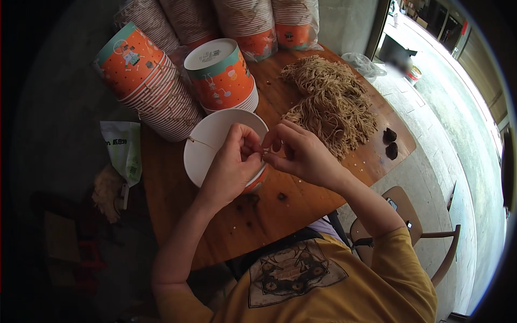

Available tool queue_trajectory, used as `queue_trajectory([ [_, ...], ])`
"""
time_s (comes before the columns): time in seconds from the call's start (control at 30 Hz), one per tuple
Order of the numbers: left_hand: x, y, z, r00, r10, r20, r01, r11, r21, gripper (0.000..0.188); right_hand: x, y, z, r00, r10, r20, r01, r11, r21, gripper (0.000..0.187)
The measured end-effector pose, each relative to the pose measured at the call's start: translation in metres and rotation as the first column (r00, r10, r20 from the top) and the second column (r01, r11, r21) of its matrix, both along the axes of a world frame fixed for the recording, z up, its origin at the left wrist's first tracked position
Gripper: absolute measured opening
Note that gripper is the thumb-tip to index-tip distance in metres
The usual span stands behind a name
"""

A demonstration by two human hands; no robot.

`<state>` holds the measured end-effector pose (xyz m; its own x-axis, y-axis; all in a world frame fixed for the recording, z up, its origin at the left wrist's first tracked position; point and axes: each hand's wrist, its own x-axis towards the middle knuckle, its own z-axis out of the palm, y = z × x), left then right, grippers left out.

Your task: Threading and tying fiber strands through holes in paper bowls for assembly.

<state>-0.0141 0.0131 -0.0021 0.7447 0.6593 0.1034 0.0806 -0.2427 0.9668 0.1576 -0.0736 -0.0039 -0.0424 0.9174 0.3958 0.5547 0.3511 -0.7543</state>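
Observation:
A white-lined paper bucket with an orange outside stands tilted on the wooden table, its mouth toward me. A thin tan cord is fixed at its left rim and runs across the opening until my left hand hides it. At the right rim my left hand and my right hand meet, fingertips pinched together on the cord. Only a tiny bit shows between the fingers, so its exact course there is hidden. Right of the bucket lies a big heap of tan cords.
Behind the bucket stands an upturned stack of orange buckets, beside a leaning stack. Plastic-wrapped stacks line the back. Two dark lumps lie at the table's right. A green-white bag hangs left; a chair stands right.

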Motion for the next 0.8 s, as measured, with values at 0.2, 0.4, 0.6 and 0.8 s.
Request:
queue_trajectory([
  [0.2, 0.001, -0.01, 0.006, 0.996, 0.082, -0.038, -0.073, 0.976, 0.205, 0.022, -0.008, 0.0, -0.003, 0.994, -0.112, -0.002, 0.112, 0.994, -0.008, 0.018],
  [0.4, -0.007, -0.005, 0.007, 0.997, 0.076, -0.004, -0.071, 0.942, 0.327, 0.022, -0.012, 0.005, -0.006, 0.996, -0.069, -0.05, 0.07, 0.997, 0.017, 0.013],
  [0.6, -0.018, -0.02, 0.017, 0.973, 0.217, -0.08, -0.175, 0.915, 0.362, 0.019, -0.014, 0.001, -0.005, 0.988, -0.104, -0.11, 0.102, 0.994, -0.025, 0.013],
  [0.8, -0.015, -0.02, 0.006, 0.975, 0.187, -0.122, -0.127, 0.915, 0.383, 0.021, -0.014, 0.001, -0.004, 0.99, -0.112, -0.088, 0.107, 0.992, -0.061, 0.013],
])
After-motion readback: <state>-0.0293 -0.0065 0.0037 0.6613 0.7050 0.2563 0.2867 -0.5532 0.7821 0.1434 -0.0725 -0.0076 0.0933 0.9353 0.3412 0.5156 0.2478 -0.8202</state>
